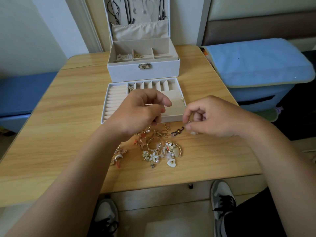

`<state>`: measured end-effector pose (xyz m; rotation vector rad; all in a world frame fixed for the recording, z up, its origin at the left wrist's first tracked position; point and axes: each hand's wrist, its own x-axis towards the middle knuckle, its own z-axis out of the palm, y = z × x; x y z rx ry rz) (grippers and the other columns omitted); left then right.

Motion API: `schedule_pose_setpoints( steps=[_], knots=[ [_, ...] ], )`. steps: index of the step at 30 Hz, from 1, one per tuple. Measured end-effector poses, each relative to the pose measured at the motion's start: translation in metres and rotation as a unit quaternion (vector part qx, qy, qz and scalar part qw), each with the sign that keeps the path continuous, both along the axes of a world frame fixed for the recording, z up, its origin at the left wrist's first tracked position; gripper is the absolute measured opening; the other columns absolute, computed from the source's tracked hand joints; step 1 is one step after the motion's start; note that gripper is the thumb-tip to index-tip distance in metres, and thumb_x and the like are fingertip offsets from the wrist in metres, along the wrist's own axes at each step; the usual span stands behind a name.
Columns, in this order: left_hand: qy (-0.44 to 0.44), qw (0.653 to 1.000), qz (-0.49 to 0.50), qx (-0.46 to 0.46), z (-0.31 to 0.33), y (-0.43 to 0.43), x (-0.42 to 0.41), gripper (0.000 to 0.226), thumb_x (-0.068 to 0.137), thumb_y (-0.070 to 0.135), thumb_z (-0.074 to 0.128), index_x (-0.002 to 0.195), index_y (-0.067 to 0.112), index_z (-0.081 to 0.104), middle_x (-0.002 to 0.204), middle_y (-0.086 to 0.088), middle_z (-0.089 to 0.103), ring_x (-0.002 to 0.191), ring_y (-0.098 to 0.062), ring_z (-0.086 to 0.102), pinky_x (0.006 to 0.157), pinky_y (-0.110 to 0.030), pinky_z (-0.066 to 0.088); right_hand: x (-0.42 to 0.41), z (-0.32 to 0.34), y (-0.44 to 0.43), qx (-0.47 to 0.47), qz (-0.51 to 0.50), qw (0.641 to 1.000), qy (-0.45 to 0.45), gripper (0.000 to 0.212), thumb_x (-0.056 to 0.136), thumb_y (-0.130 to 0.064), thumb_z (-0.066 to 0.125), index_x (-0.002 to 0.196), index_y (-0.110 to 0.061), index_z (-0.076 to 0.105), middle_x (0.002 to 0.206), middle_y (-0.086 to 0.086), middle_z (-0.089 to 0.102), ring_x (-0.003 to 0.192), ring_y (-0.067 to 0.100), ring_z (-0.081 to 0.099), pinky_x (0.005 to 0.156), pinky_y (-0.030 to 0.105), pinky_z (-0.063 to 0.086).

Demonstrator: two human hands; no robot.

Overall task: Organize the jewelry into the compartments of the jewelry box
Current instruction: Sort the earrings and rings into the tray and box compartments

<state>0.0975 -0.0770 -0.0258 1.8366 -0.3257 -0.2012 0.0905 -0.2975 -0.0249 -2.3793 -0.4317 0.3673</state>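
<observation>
Between the right fingers (pixel 186 115): a small earring (pixel 189 123) is pinched by the thumb and forefinger of the right hand (pixel 213 117), just above the bench (pixel 68 117).
Left hand (pixel 136 113): it is held over the near edge of the tray (pixel 172 118); its fingers (pixel 154 119) are curled loosely, with the thumb apart from them.
Below the left fingers: the jewelry pile (pixel 153 147) is spread on the bench, with gold hoops, white flowers and a heart piece among it.
Just beside the right fingers: a dark twisted piece (pixel 177 131) is laid on the bench, a little apart from the pile.
Beyond the fingers of both hands: the tray is placed with ring rolls at its left, narrow slots at the far side, and a wide compartment in which one small white piece (pixel 182 99) is seen.
Behind the tray: the jewelry box (pixel 143 71) is stood open; small pieces are kept in two of its compartments, and cords are hung in the lid (pixel 140 33).
</observation>
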Motion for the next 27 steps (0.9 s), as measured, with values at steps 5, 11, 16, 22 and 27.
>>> schedule_pose_setpoints(
  steps=[5, 11, 16, 22, 27],
  knots=[
    [0.000, 0.996, -0.030, 0.081, 0.004, -0.008, -0.006, 0.020, 0.075, 0.010, 0.051, 0.076, 0.016, 0.069, 0.051, 0.006, 0.056, 0.045, -0.010, 0.051, 0.048, -0.021, 0.039, 0.001, -0.001, -0.008, -0.053, -0.015, 0.998, -0.010, 0.010, 0.084, -0.018, 0.072, 0.082, -0.027, 0.069, 0.061, -0.003, 0.066, 0.053, 0.008, 0.053, 0.059, 0.030, 0.046],
    [0.007, 0.998, -0.010, 0.058, 0.005, -0.011, -0.003, 0.023, 0.074, 0.013, 0.052, 0.087, 0.013, 0.071, 0.073, -0.012, 0.068, 0.061, -0.022, 0.061, 0.057, -0.035, 0.050, -0.005, 0.000, 0.003, -0.083, -0.013, 0.995, -0.060, 0.013, 0.083, -0.022, 0.066, 0.089, -0.031, 0.071, 0.048, -0.014, 0.049, 0.049, 0.006, 0.044, 0.057, 0.032, 0.043],
    [0.012, 1.000, -0.006, 0.015, 0.008, -0.007, -0.001, 0.033, 0.089, -0.014, 0.043, 0.103, 0.002, 0.067, 0.085, -0.009, 0.068, 0.073, -0.020, 0.066, 0.070, -0.038, 0.058, -0.006, -0.006, 0.017, -0.105, 0.033, 0.989, -0.101, 0.018, 0.085, -0.031, 0.073, 0.103, -0.035, 0.075, 0.059, -0.009, 0.050, 0.058, 0.004, 0.048, 0.062, 0.032, 0.048],
    [0.007, 0.999, 0.033, -0.011, 0.007, -0.002, 0.003, 0.026, 0.092, -0.016, 0.047, 0.104, -0.002, 0.065, 0.087, -0.014, 0.068, 0.075, -0.023, 0.066, 0.075, -0.037, 0.060, -0.006, -0.008, 0.022, -0.121, 0.056, 0.984, -0.119, 0.004, 0.088, -0.032, 0.072, 0.091, -0.033, 0.073, 0.071, -0.017, 0.050, 0.076, 0.004, 0.054, 0.075, 0.038, 0.053],
    [0.008, 0.997, 0.070, -0.029, 0.008, 0.006, 0.010, 0.026, 0.092, -0.016, 0.048, 0.099, 0.001, 0.067, 0.084, -0.013, 0.069, 0.073, -0.022, 0.066, 0.072, -0.033, 0.060, -0.006, -0.004, 0.021, -0.110, 0.050, 0.985, -0.123, 0.011, 0.094, -0.025, 0.061, 0.085, -0.027, 0.068, 0.078, -0.017, 0.053, 0.076, 0.003, 0.054, 0.072, 0.034, 0.050]
  ],
)
